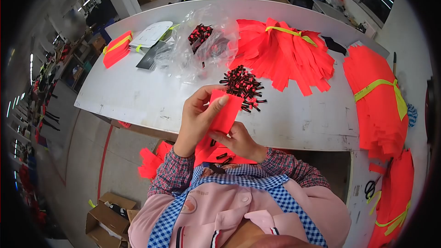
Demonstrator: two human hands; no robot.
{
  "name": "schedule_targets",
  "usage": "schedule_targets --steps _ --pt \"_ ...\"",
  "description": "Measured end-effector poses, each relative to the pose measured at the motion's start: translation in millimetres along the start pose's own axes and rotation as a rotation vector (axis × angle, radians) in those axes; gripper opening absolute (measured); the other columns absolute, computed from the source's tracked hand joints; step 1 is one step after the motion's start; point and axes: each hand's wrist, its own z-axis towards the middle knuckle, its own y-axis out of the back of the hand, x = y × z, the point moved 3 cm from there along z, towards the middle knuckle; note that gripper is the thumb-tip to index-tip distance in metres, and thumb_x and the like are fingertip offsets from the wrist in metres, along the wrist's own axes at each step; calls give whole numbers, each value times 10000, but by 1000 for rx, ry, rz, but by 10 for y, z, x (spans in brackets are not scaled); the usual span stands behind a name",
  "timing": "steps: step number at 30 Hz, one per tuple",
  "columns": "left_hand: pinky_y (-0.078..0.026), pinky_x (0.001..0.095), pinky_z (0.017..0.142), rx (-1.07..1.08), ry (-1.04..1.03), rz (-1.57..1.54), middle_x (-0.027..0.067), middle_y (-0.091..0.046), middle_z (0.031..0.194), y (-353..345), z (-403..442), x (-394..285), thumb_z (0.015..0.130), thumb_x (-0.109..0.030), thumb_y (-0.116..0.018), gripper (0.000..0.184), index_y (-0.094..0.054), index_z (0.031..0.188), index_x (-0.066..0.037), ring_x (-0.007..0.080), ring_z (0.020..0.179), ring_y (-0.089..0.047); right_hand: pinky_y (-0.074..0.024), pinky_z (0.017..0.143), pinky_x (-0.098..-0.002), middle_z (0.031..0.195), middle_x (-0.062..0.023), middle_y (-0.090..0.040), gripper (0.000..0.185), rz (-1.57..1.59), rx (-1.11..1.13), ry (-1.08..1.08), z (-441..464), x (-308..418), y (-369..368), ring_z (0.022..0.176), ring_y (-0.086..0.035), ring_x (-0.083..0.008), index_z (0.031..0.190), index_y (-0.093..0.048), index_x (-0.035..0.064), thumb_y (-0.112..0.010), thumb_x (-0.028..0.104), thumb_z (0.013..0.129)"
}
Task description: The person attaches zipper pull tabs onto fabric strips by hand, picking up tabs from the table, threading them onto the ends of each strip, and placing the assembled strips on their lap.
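Note:
My left hand (pixel 200 114) pinches a bright red fabric strip (pixel 226 114) near its upper end, thumb on top. Lower down, my right hand (pixel 240 141) has its fingers closed on the bottom part of the same strip. Just beyond my hands lies a pile of small black-and-red pieces (pixel 242 84), too small to name exactly. More red fabric (pixel 202 149) rests on my lap, with a few black pieces (pixel 222 156) on it.
On the white table (pixel 138 105) lie a clear plastic bag (pixel 183 59) of similar pieces, a fanned red strip bundle (pixel 285 59) and a smaller bundle (pixel 117 50). Tied red stacks (pixel 376 101) and scissors (pixel 370 189) are at right. A cardboard box (pixel 108 220) stands lower left.

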Motion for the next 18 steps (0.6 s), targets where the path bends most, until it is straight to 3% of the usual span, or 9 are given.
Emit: schedule_targets --steps 2,6,9,18 --pt "-436 220 630 88 87 36 2 -627 796 74 -21 159 870 -122 -683 146 -673 940 6 53 714 -541 -498 730 -279 938 -52 -664 233 -32 -33 2 12 18 48 840 -610 -98 1118 -592 10 -624 111 910" --pt "-394 219 593 22 -122 198 -16 -567 726 140 -80 146 851 -97 -698 119 -675 863 19 49 668 -492 -493 711 -269 902 -42 -640 236 32 -23 22 7 62 -49 808 -600 -94 1136 -565 8 -602 92 917" --pt "-390 222 588 -12 -150 148 -21 -542 703 75 -88 -52 853 -87 -694 113 -668 854 23 50 657 -479 -491 700 -271 890 -38 -634 218 134 2 -37 50 120 -108 793 -596 -97 1116 -563 5 -598 85 917" --pt "-436 209 668 80 -65 167 -12 -608 829 154 59 97 932 -164 -616 204 -649 988 29 41 764 -505 -492 771 -264 1012 -33 -633 277 121 -169 52 129 113 46 904 -590 -91 1160 -555 1 -613 136 925"
